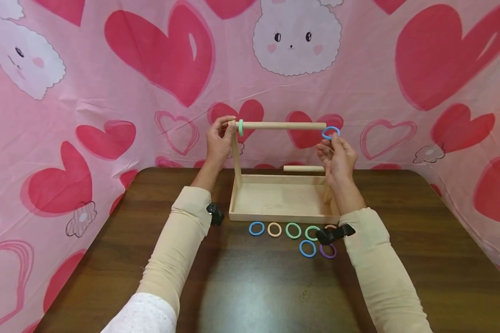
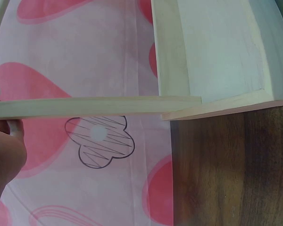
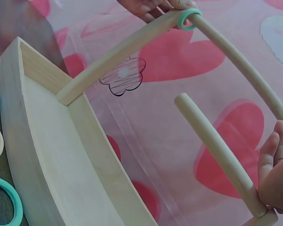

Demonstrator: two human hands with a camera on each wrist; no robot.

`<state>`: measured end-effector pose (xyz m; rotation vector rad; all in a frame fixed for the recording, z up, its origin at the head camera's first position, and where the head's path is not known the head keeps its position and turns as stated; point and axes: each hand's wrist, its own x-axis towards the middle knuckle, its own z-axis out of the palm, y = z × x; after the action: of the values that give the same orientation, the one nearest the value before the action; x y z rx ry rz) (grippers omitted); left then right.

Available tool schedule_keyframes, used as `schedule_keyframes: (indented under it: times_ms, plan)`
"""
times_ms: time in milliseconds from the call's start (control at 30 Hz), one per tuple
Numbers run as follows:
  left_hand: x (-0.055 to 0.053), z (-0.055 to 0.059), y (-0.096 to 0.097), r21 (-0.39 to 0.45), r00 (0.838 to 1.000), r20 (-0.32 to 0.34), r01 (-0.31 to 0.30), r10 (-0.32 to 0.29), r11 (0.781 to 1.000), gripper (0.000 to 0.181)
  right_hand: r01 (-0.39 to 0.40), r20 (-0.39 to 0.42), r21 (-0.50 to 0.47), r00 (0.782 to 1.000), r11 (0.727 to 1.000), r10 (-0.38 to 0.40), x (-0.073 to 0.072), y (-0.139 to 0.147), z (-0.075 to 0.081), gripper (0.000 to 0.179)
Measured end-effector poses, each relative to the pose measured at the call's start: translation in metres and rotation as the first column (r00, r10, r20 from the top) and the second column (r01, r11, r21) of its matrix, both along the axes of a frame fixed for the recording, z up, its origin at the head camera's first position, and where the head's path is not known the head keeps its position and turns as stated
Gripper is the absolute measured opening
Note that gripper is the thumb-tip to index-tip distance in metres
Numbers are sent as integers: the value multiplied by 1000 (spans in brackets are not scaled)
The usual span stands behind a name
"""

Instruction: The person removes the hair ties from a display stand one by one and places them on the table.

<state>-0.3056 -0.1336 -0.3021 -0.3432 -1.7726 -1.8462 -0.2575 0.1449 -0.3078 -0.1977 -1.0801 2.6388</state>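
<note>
My left hand [image 1: 218, 141] grips the top of a wooden post [image 1: 236, 159], where a long horizontal rod [image 1: 283, 125] joins it. A green ring [image 1: 240, 128] hangs on that rod close to the post. My right hand [image 1: 339, 157] pinches a blue ring [image 1: 323, 132] between thumb and fingers at the rod's right end. Whether the rod's tip is inside the ring is hard to tell. The post rises from the left end of a shallow wooden tray [image 1: 283, 218]. In the right wrist view the blue ring is out of sight.
Behind my right hand a shorter rod [image 1: 303, 169] extends left from a second support, largely hidden. In front of the tray lie several rings, among them a blue ring [image 1: 250, 229], a tan ring [image 1: 269, 230] and a purple ring [image 1: 334, 254]. A pink curtain [image 1: 87, 111] hangs behind the table.
</note>
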Motion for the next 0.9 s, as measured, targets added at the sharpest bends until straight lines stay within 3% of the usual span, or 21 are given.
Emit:
schedule_keyframes:
  times_ms: [400, 900]
  plan:
    - [0, 0, -1, 4, 1000, -4, -1, 1, 1000, 22, -34, 12, -38, 999, 999, 35, 6, 2, -3, 21]
    - [1, 0, -1, 10, 1000, 0, 0, 0, 1000, 22, -49, -16, -3, 999, 999, 49, 19, 4, -8, 28]
